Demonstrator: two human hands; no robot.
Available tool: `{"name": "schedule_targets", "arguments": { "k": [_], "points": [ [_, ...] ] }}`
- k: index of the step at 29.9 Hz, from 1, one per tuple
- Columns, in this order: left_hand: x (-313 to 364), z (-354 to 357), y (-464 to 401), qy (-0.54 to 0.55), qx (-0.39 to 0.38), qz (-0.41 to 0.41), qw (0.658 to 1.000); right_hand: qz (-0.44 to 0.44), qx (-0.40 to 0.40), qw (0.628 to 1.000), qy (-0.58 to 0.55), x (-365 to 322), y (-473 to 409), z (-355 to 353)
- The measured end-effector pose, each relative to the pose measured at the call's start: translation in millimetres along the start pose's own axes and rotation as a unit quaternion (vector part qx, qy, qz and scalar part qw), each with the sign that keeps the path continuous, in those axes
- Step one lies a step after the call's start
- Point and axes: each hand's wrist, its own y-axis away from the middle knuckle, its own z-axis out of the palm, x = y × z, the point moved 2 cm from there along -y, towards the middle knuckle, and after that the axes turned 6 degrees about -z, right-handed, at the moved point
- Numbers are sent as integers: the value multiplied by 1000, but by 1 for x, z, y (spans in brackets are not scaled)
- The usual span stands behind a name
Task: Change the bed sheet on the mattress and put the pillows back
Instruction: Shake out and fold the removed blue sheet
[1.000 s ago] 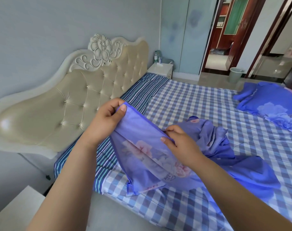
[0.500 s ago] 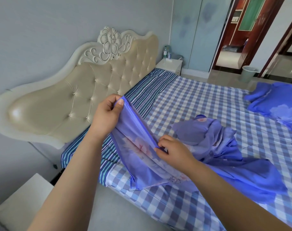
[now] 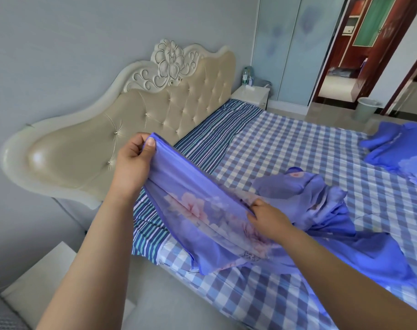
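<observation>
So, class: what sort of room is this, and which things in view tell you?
Almost certainly a home bedroom: a bed with a tufted headboard, a checked sheet over the mattress, and a white nightstand beside it.

One view only, head-worn: we look forward and down from beside the near edge of the blue-and-white checked bed [image 3: 297, 148], close enough that both bare forearms fill the lower frame. We face across the mattress toward the cream tufted headboard [image 3: 136, 129] at left and the dark red wooden doorway [image 3: 340, 51] at far right.
</observation>
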Motion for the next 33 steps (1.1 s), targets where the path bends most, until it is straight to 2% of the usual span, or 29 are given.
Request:
{"name": "schedule_targets", "arguments": {
  "k": [3, 7, 9, 12, 16, 21, 27, 29, 33],
  "points": [
    [-23, -17, -1, -21, 60, -18, 998, 7, 15, 1000, -22, 9, -3, -16],
    [-67, -42, -3, -44, 161, -98, 981, -44, 96, 994, -16, 7, -3, -56],
    [-82, -49, -2, -42, 190, -132, 972, -79, 109, 991, -6, -1, 2, -73],
    [-81, -53, -1, -5, 222, -129, 967, -110, 82, 990, -11, -14, 10, -74],
    [-72, -52, -6, 45, 205, -98, 973, -71, 22, 994, -77, -13, 12, -49],
    [-78, -48, -3, 38, 181, -98, 978, -38, -9, 993, -110, -5, 12, -41],
    [-94, -47, 1, 16, 181, -122, 976, -58, -126, 983, -120, -10, 25, -47],
    [-100, -46, 3, 25, 176, -136, 975, -48, -101, 982, -152, -10, 27, -60],
    [-119, -43, 9, 27, 145, -178, 973, -21, 60, 956, -286, -6, 33, -116]
  ]
}}
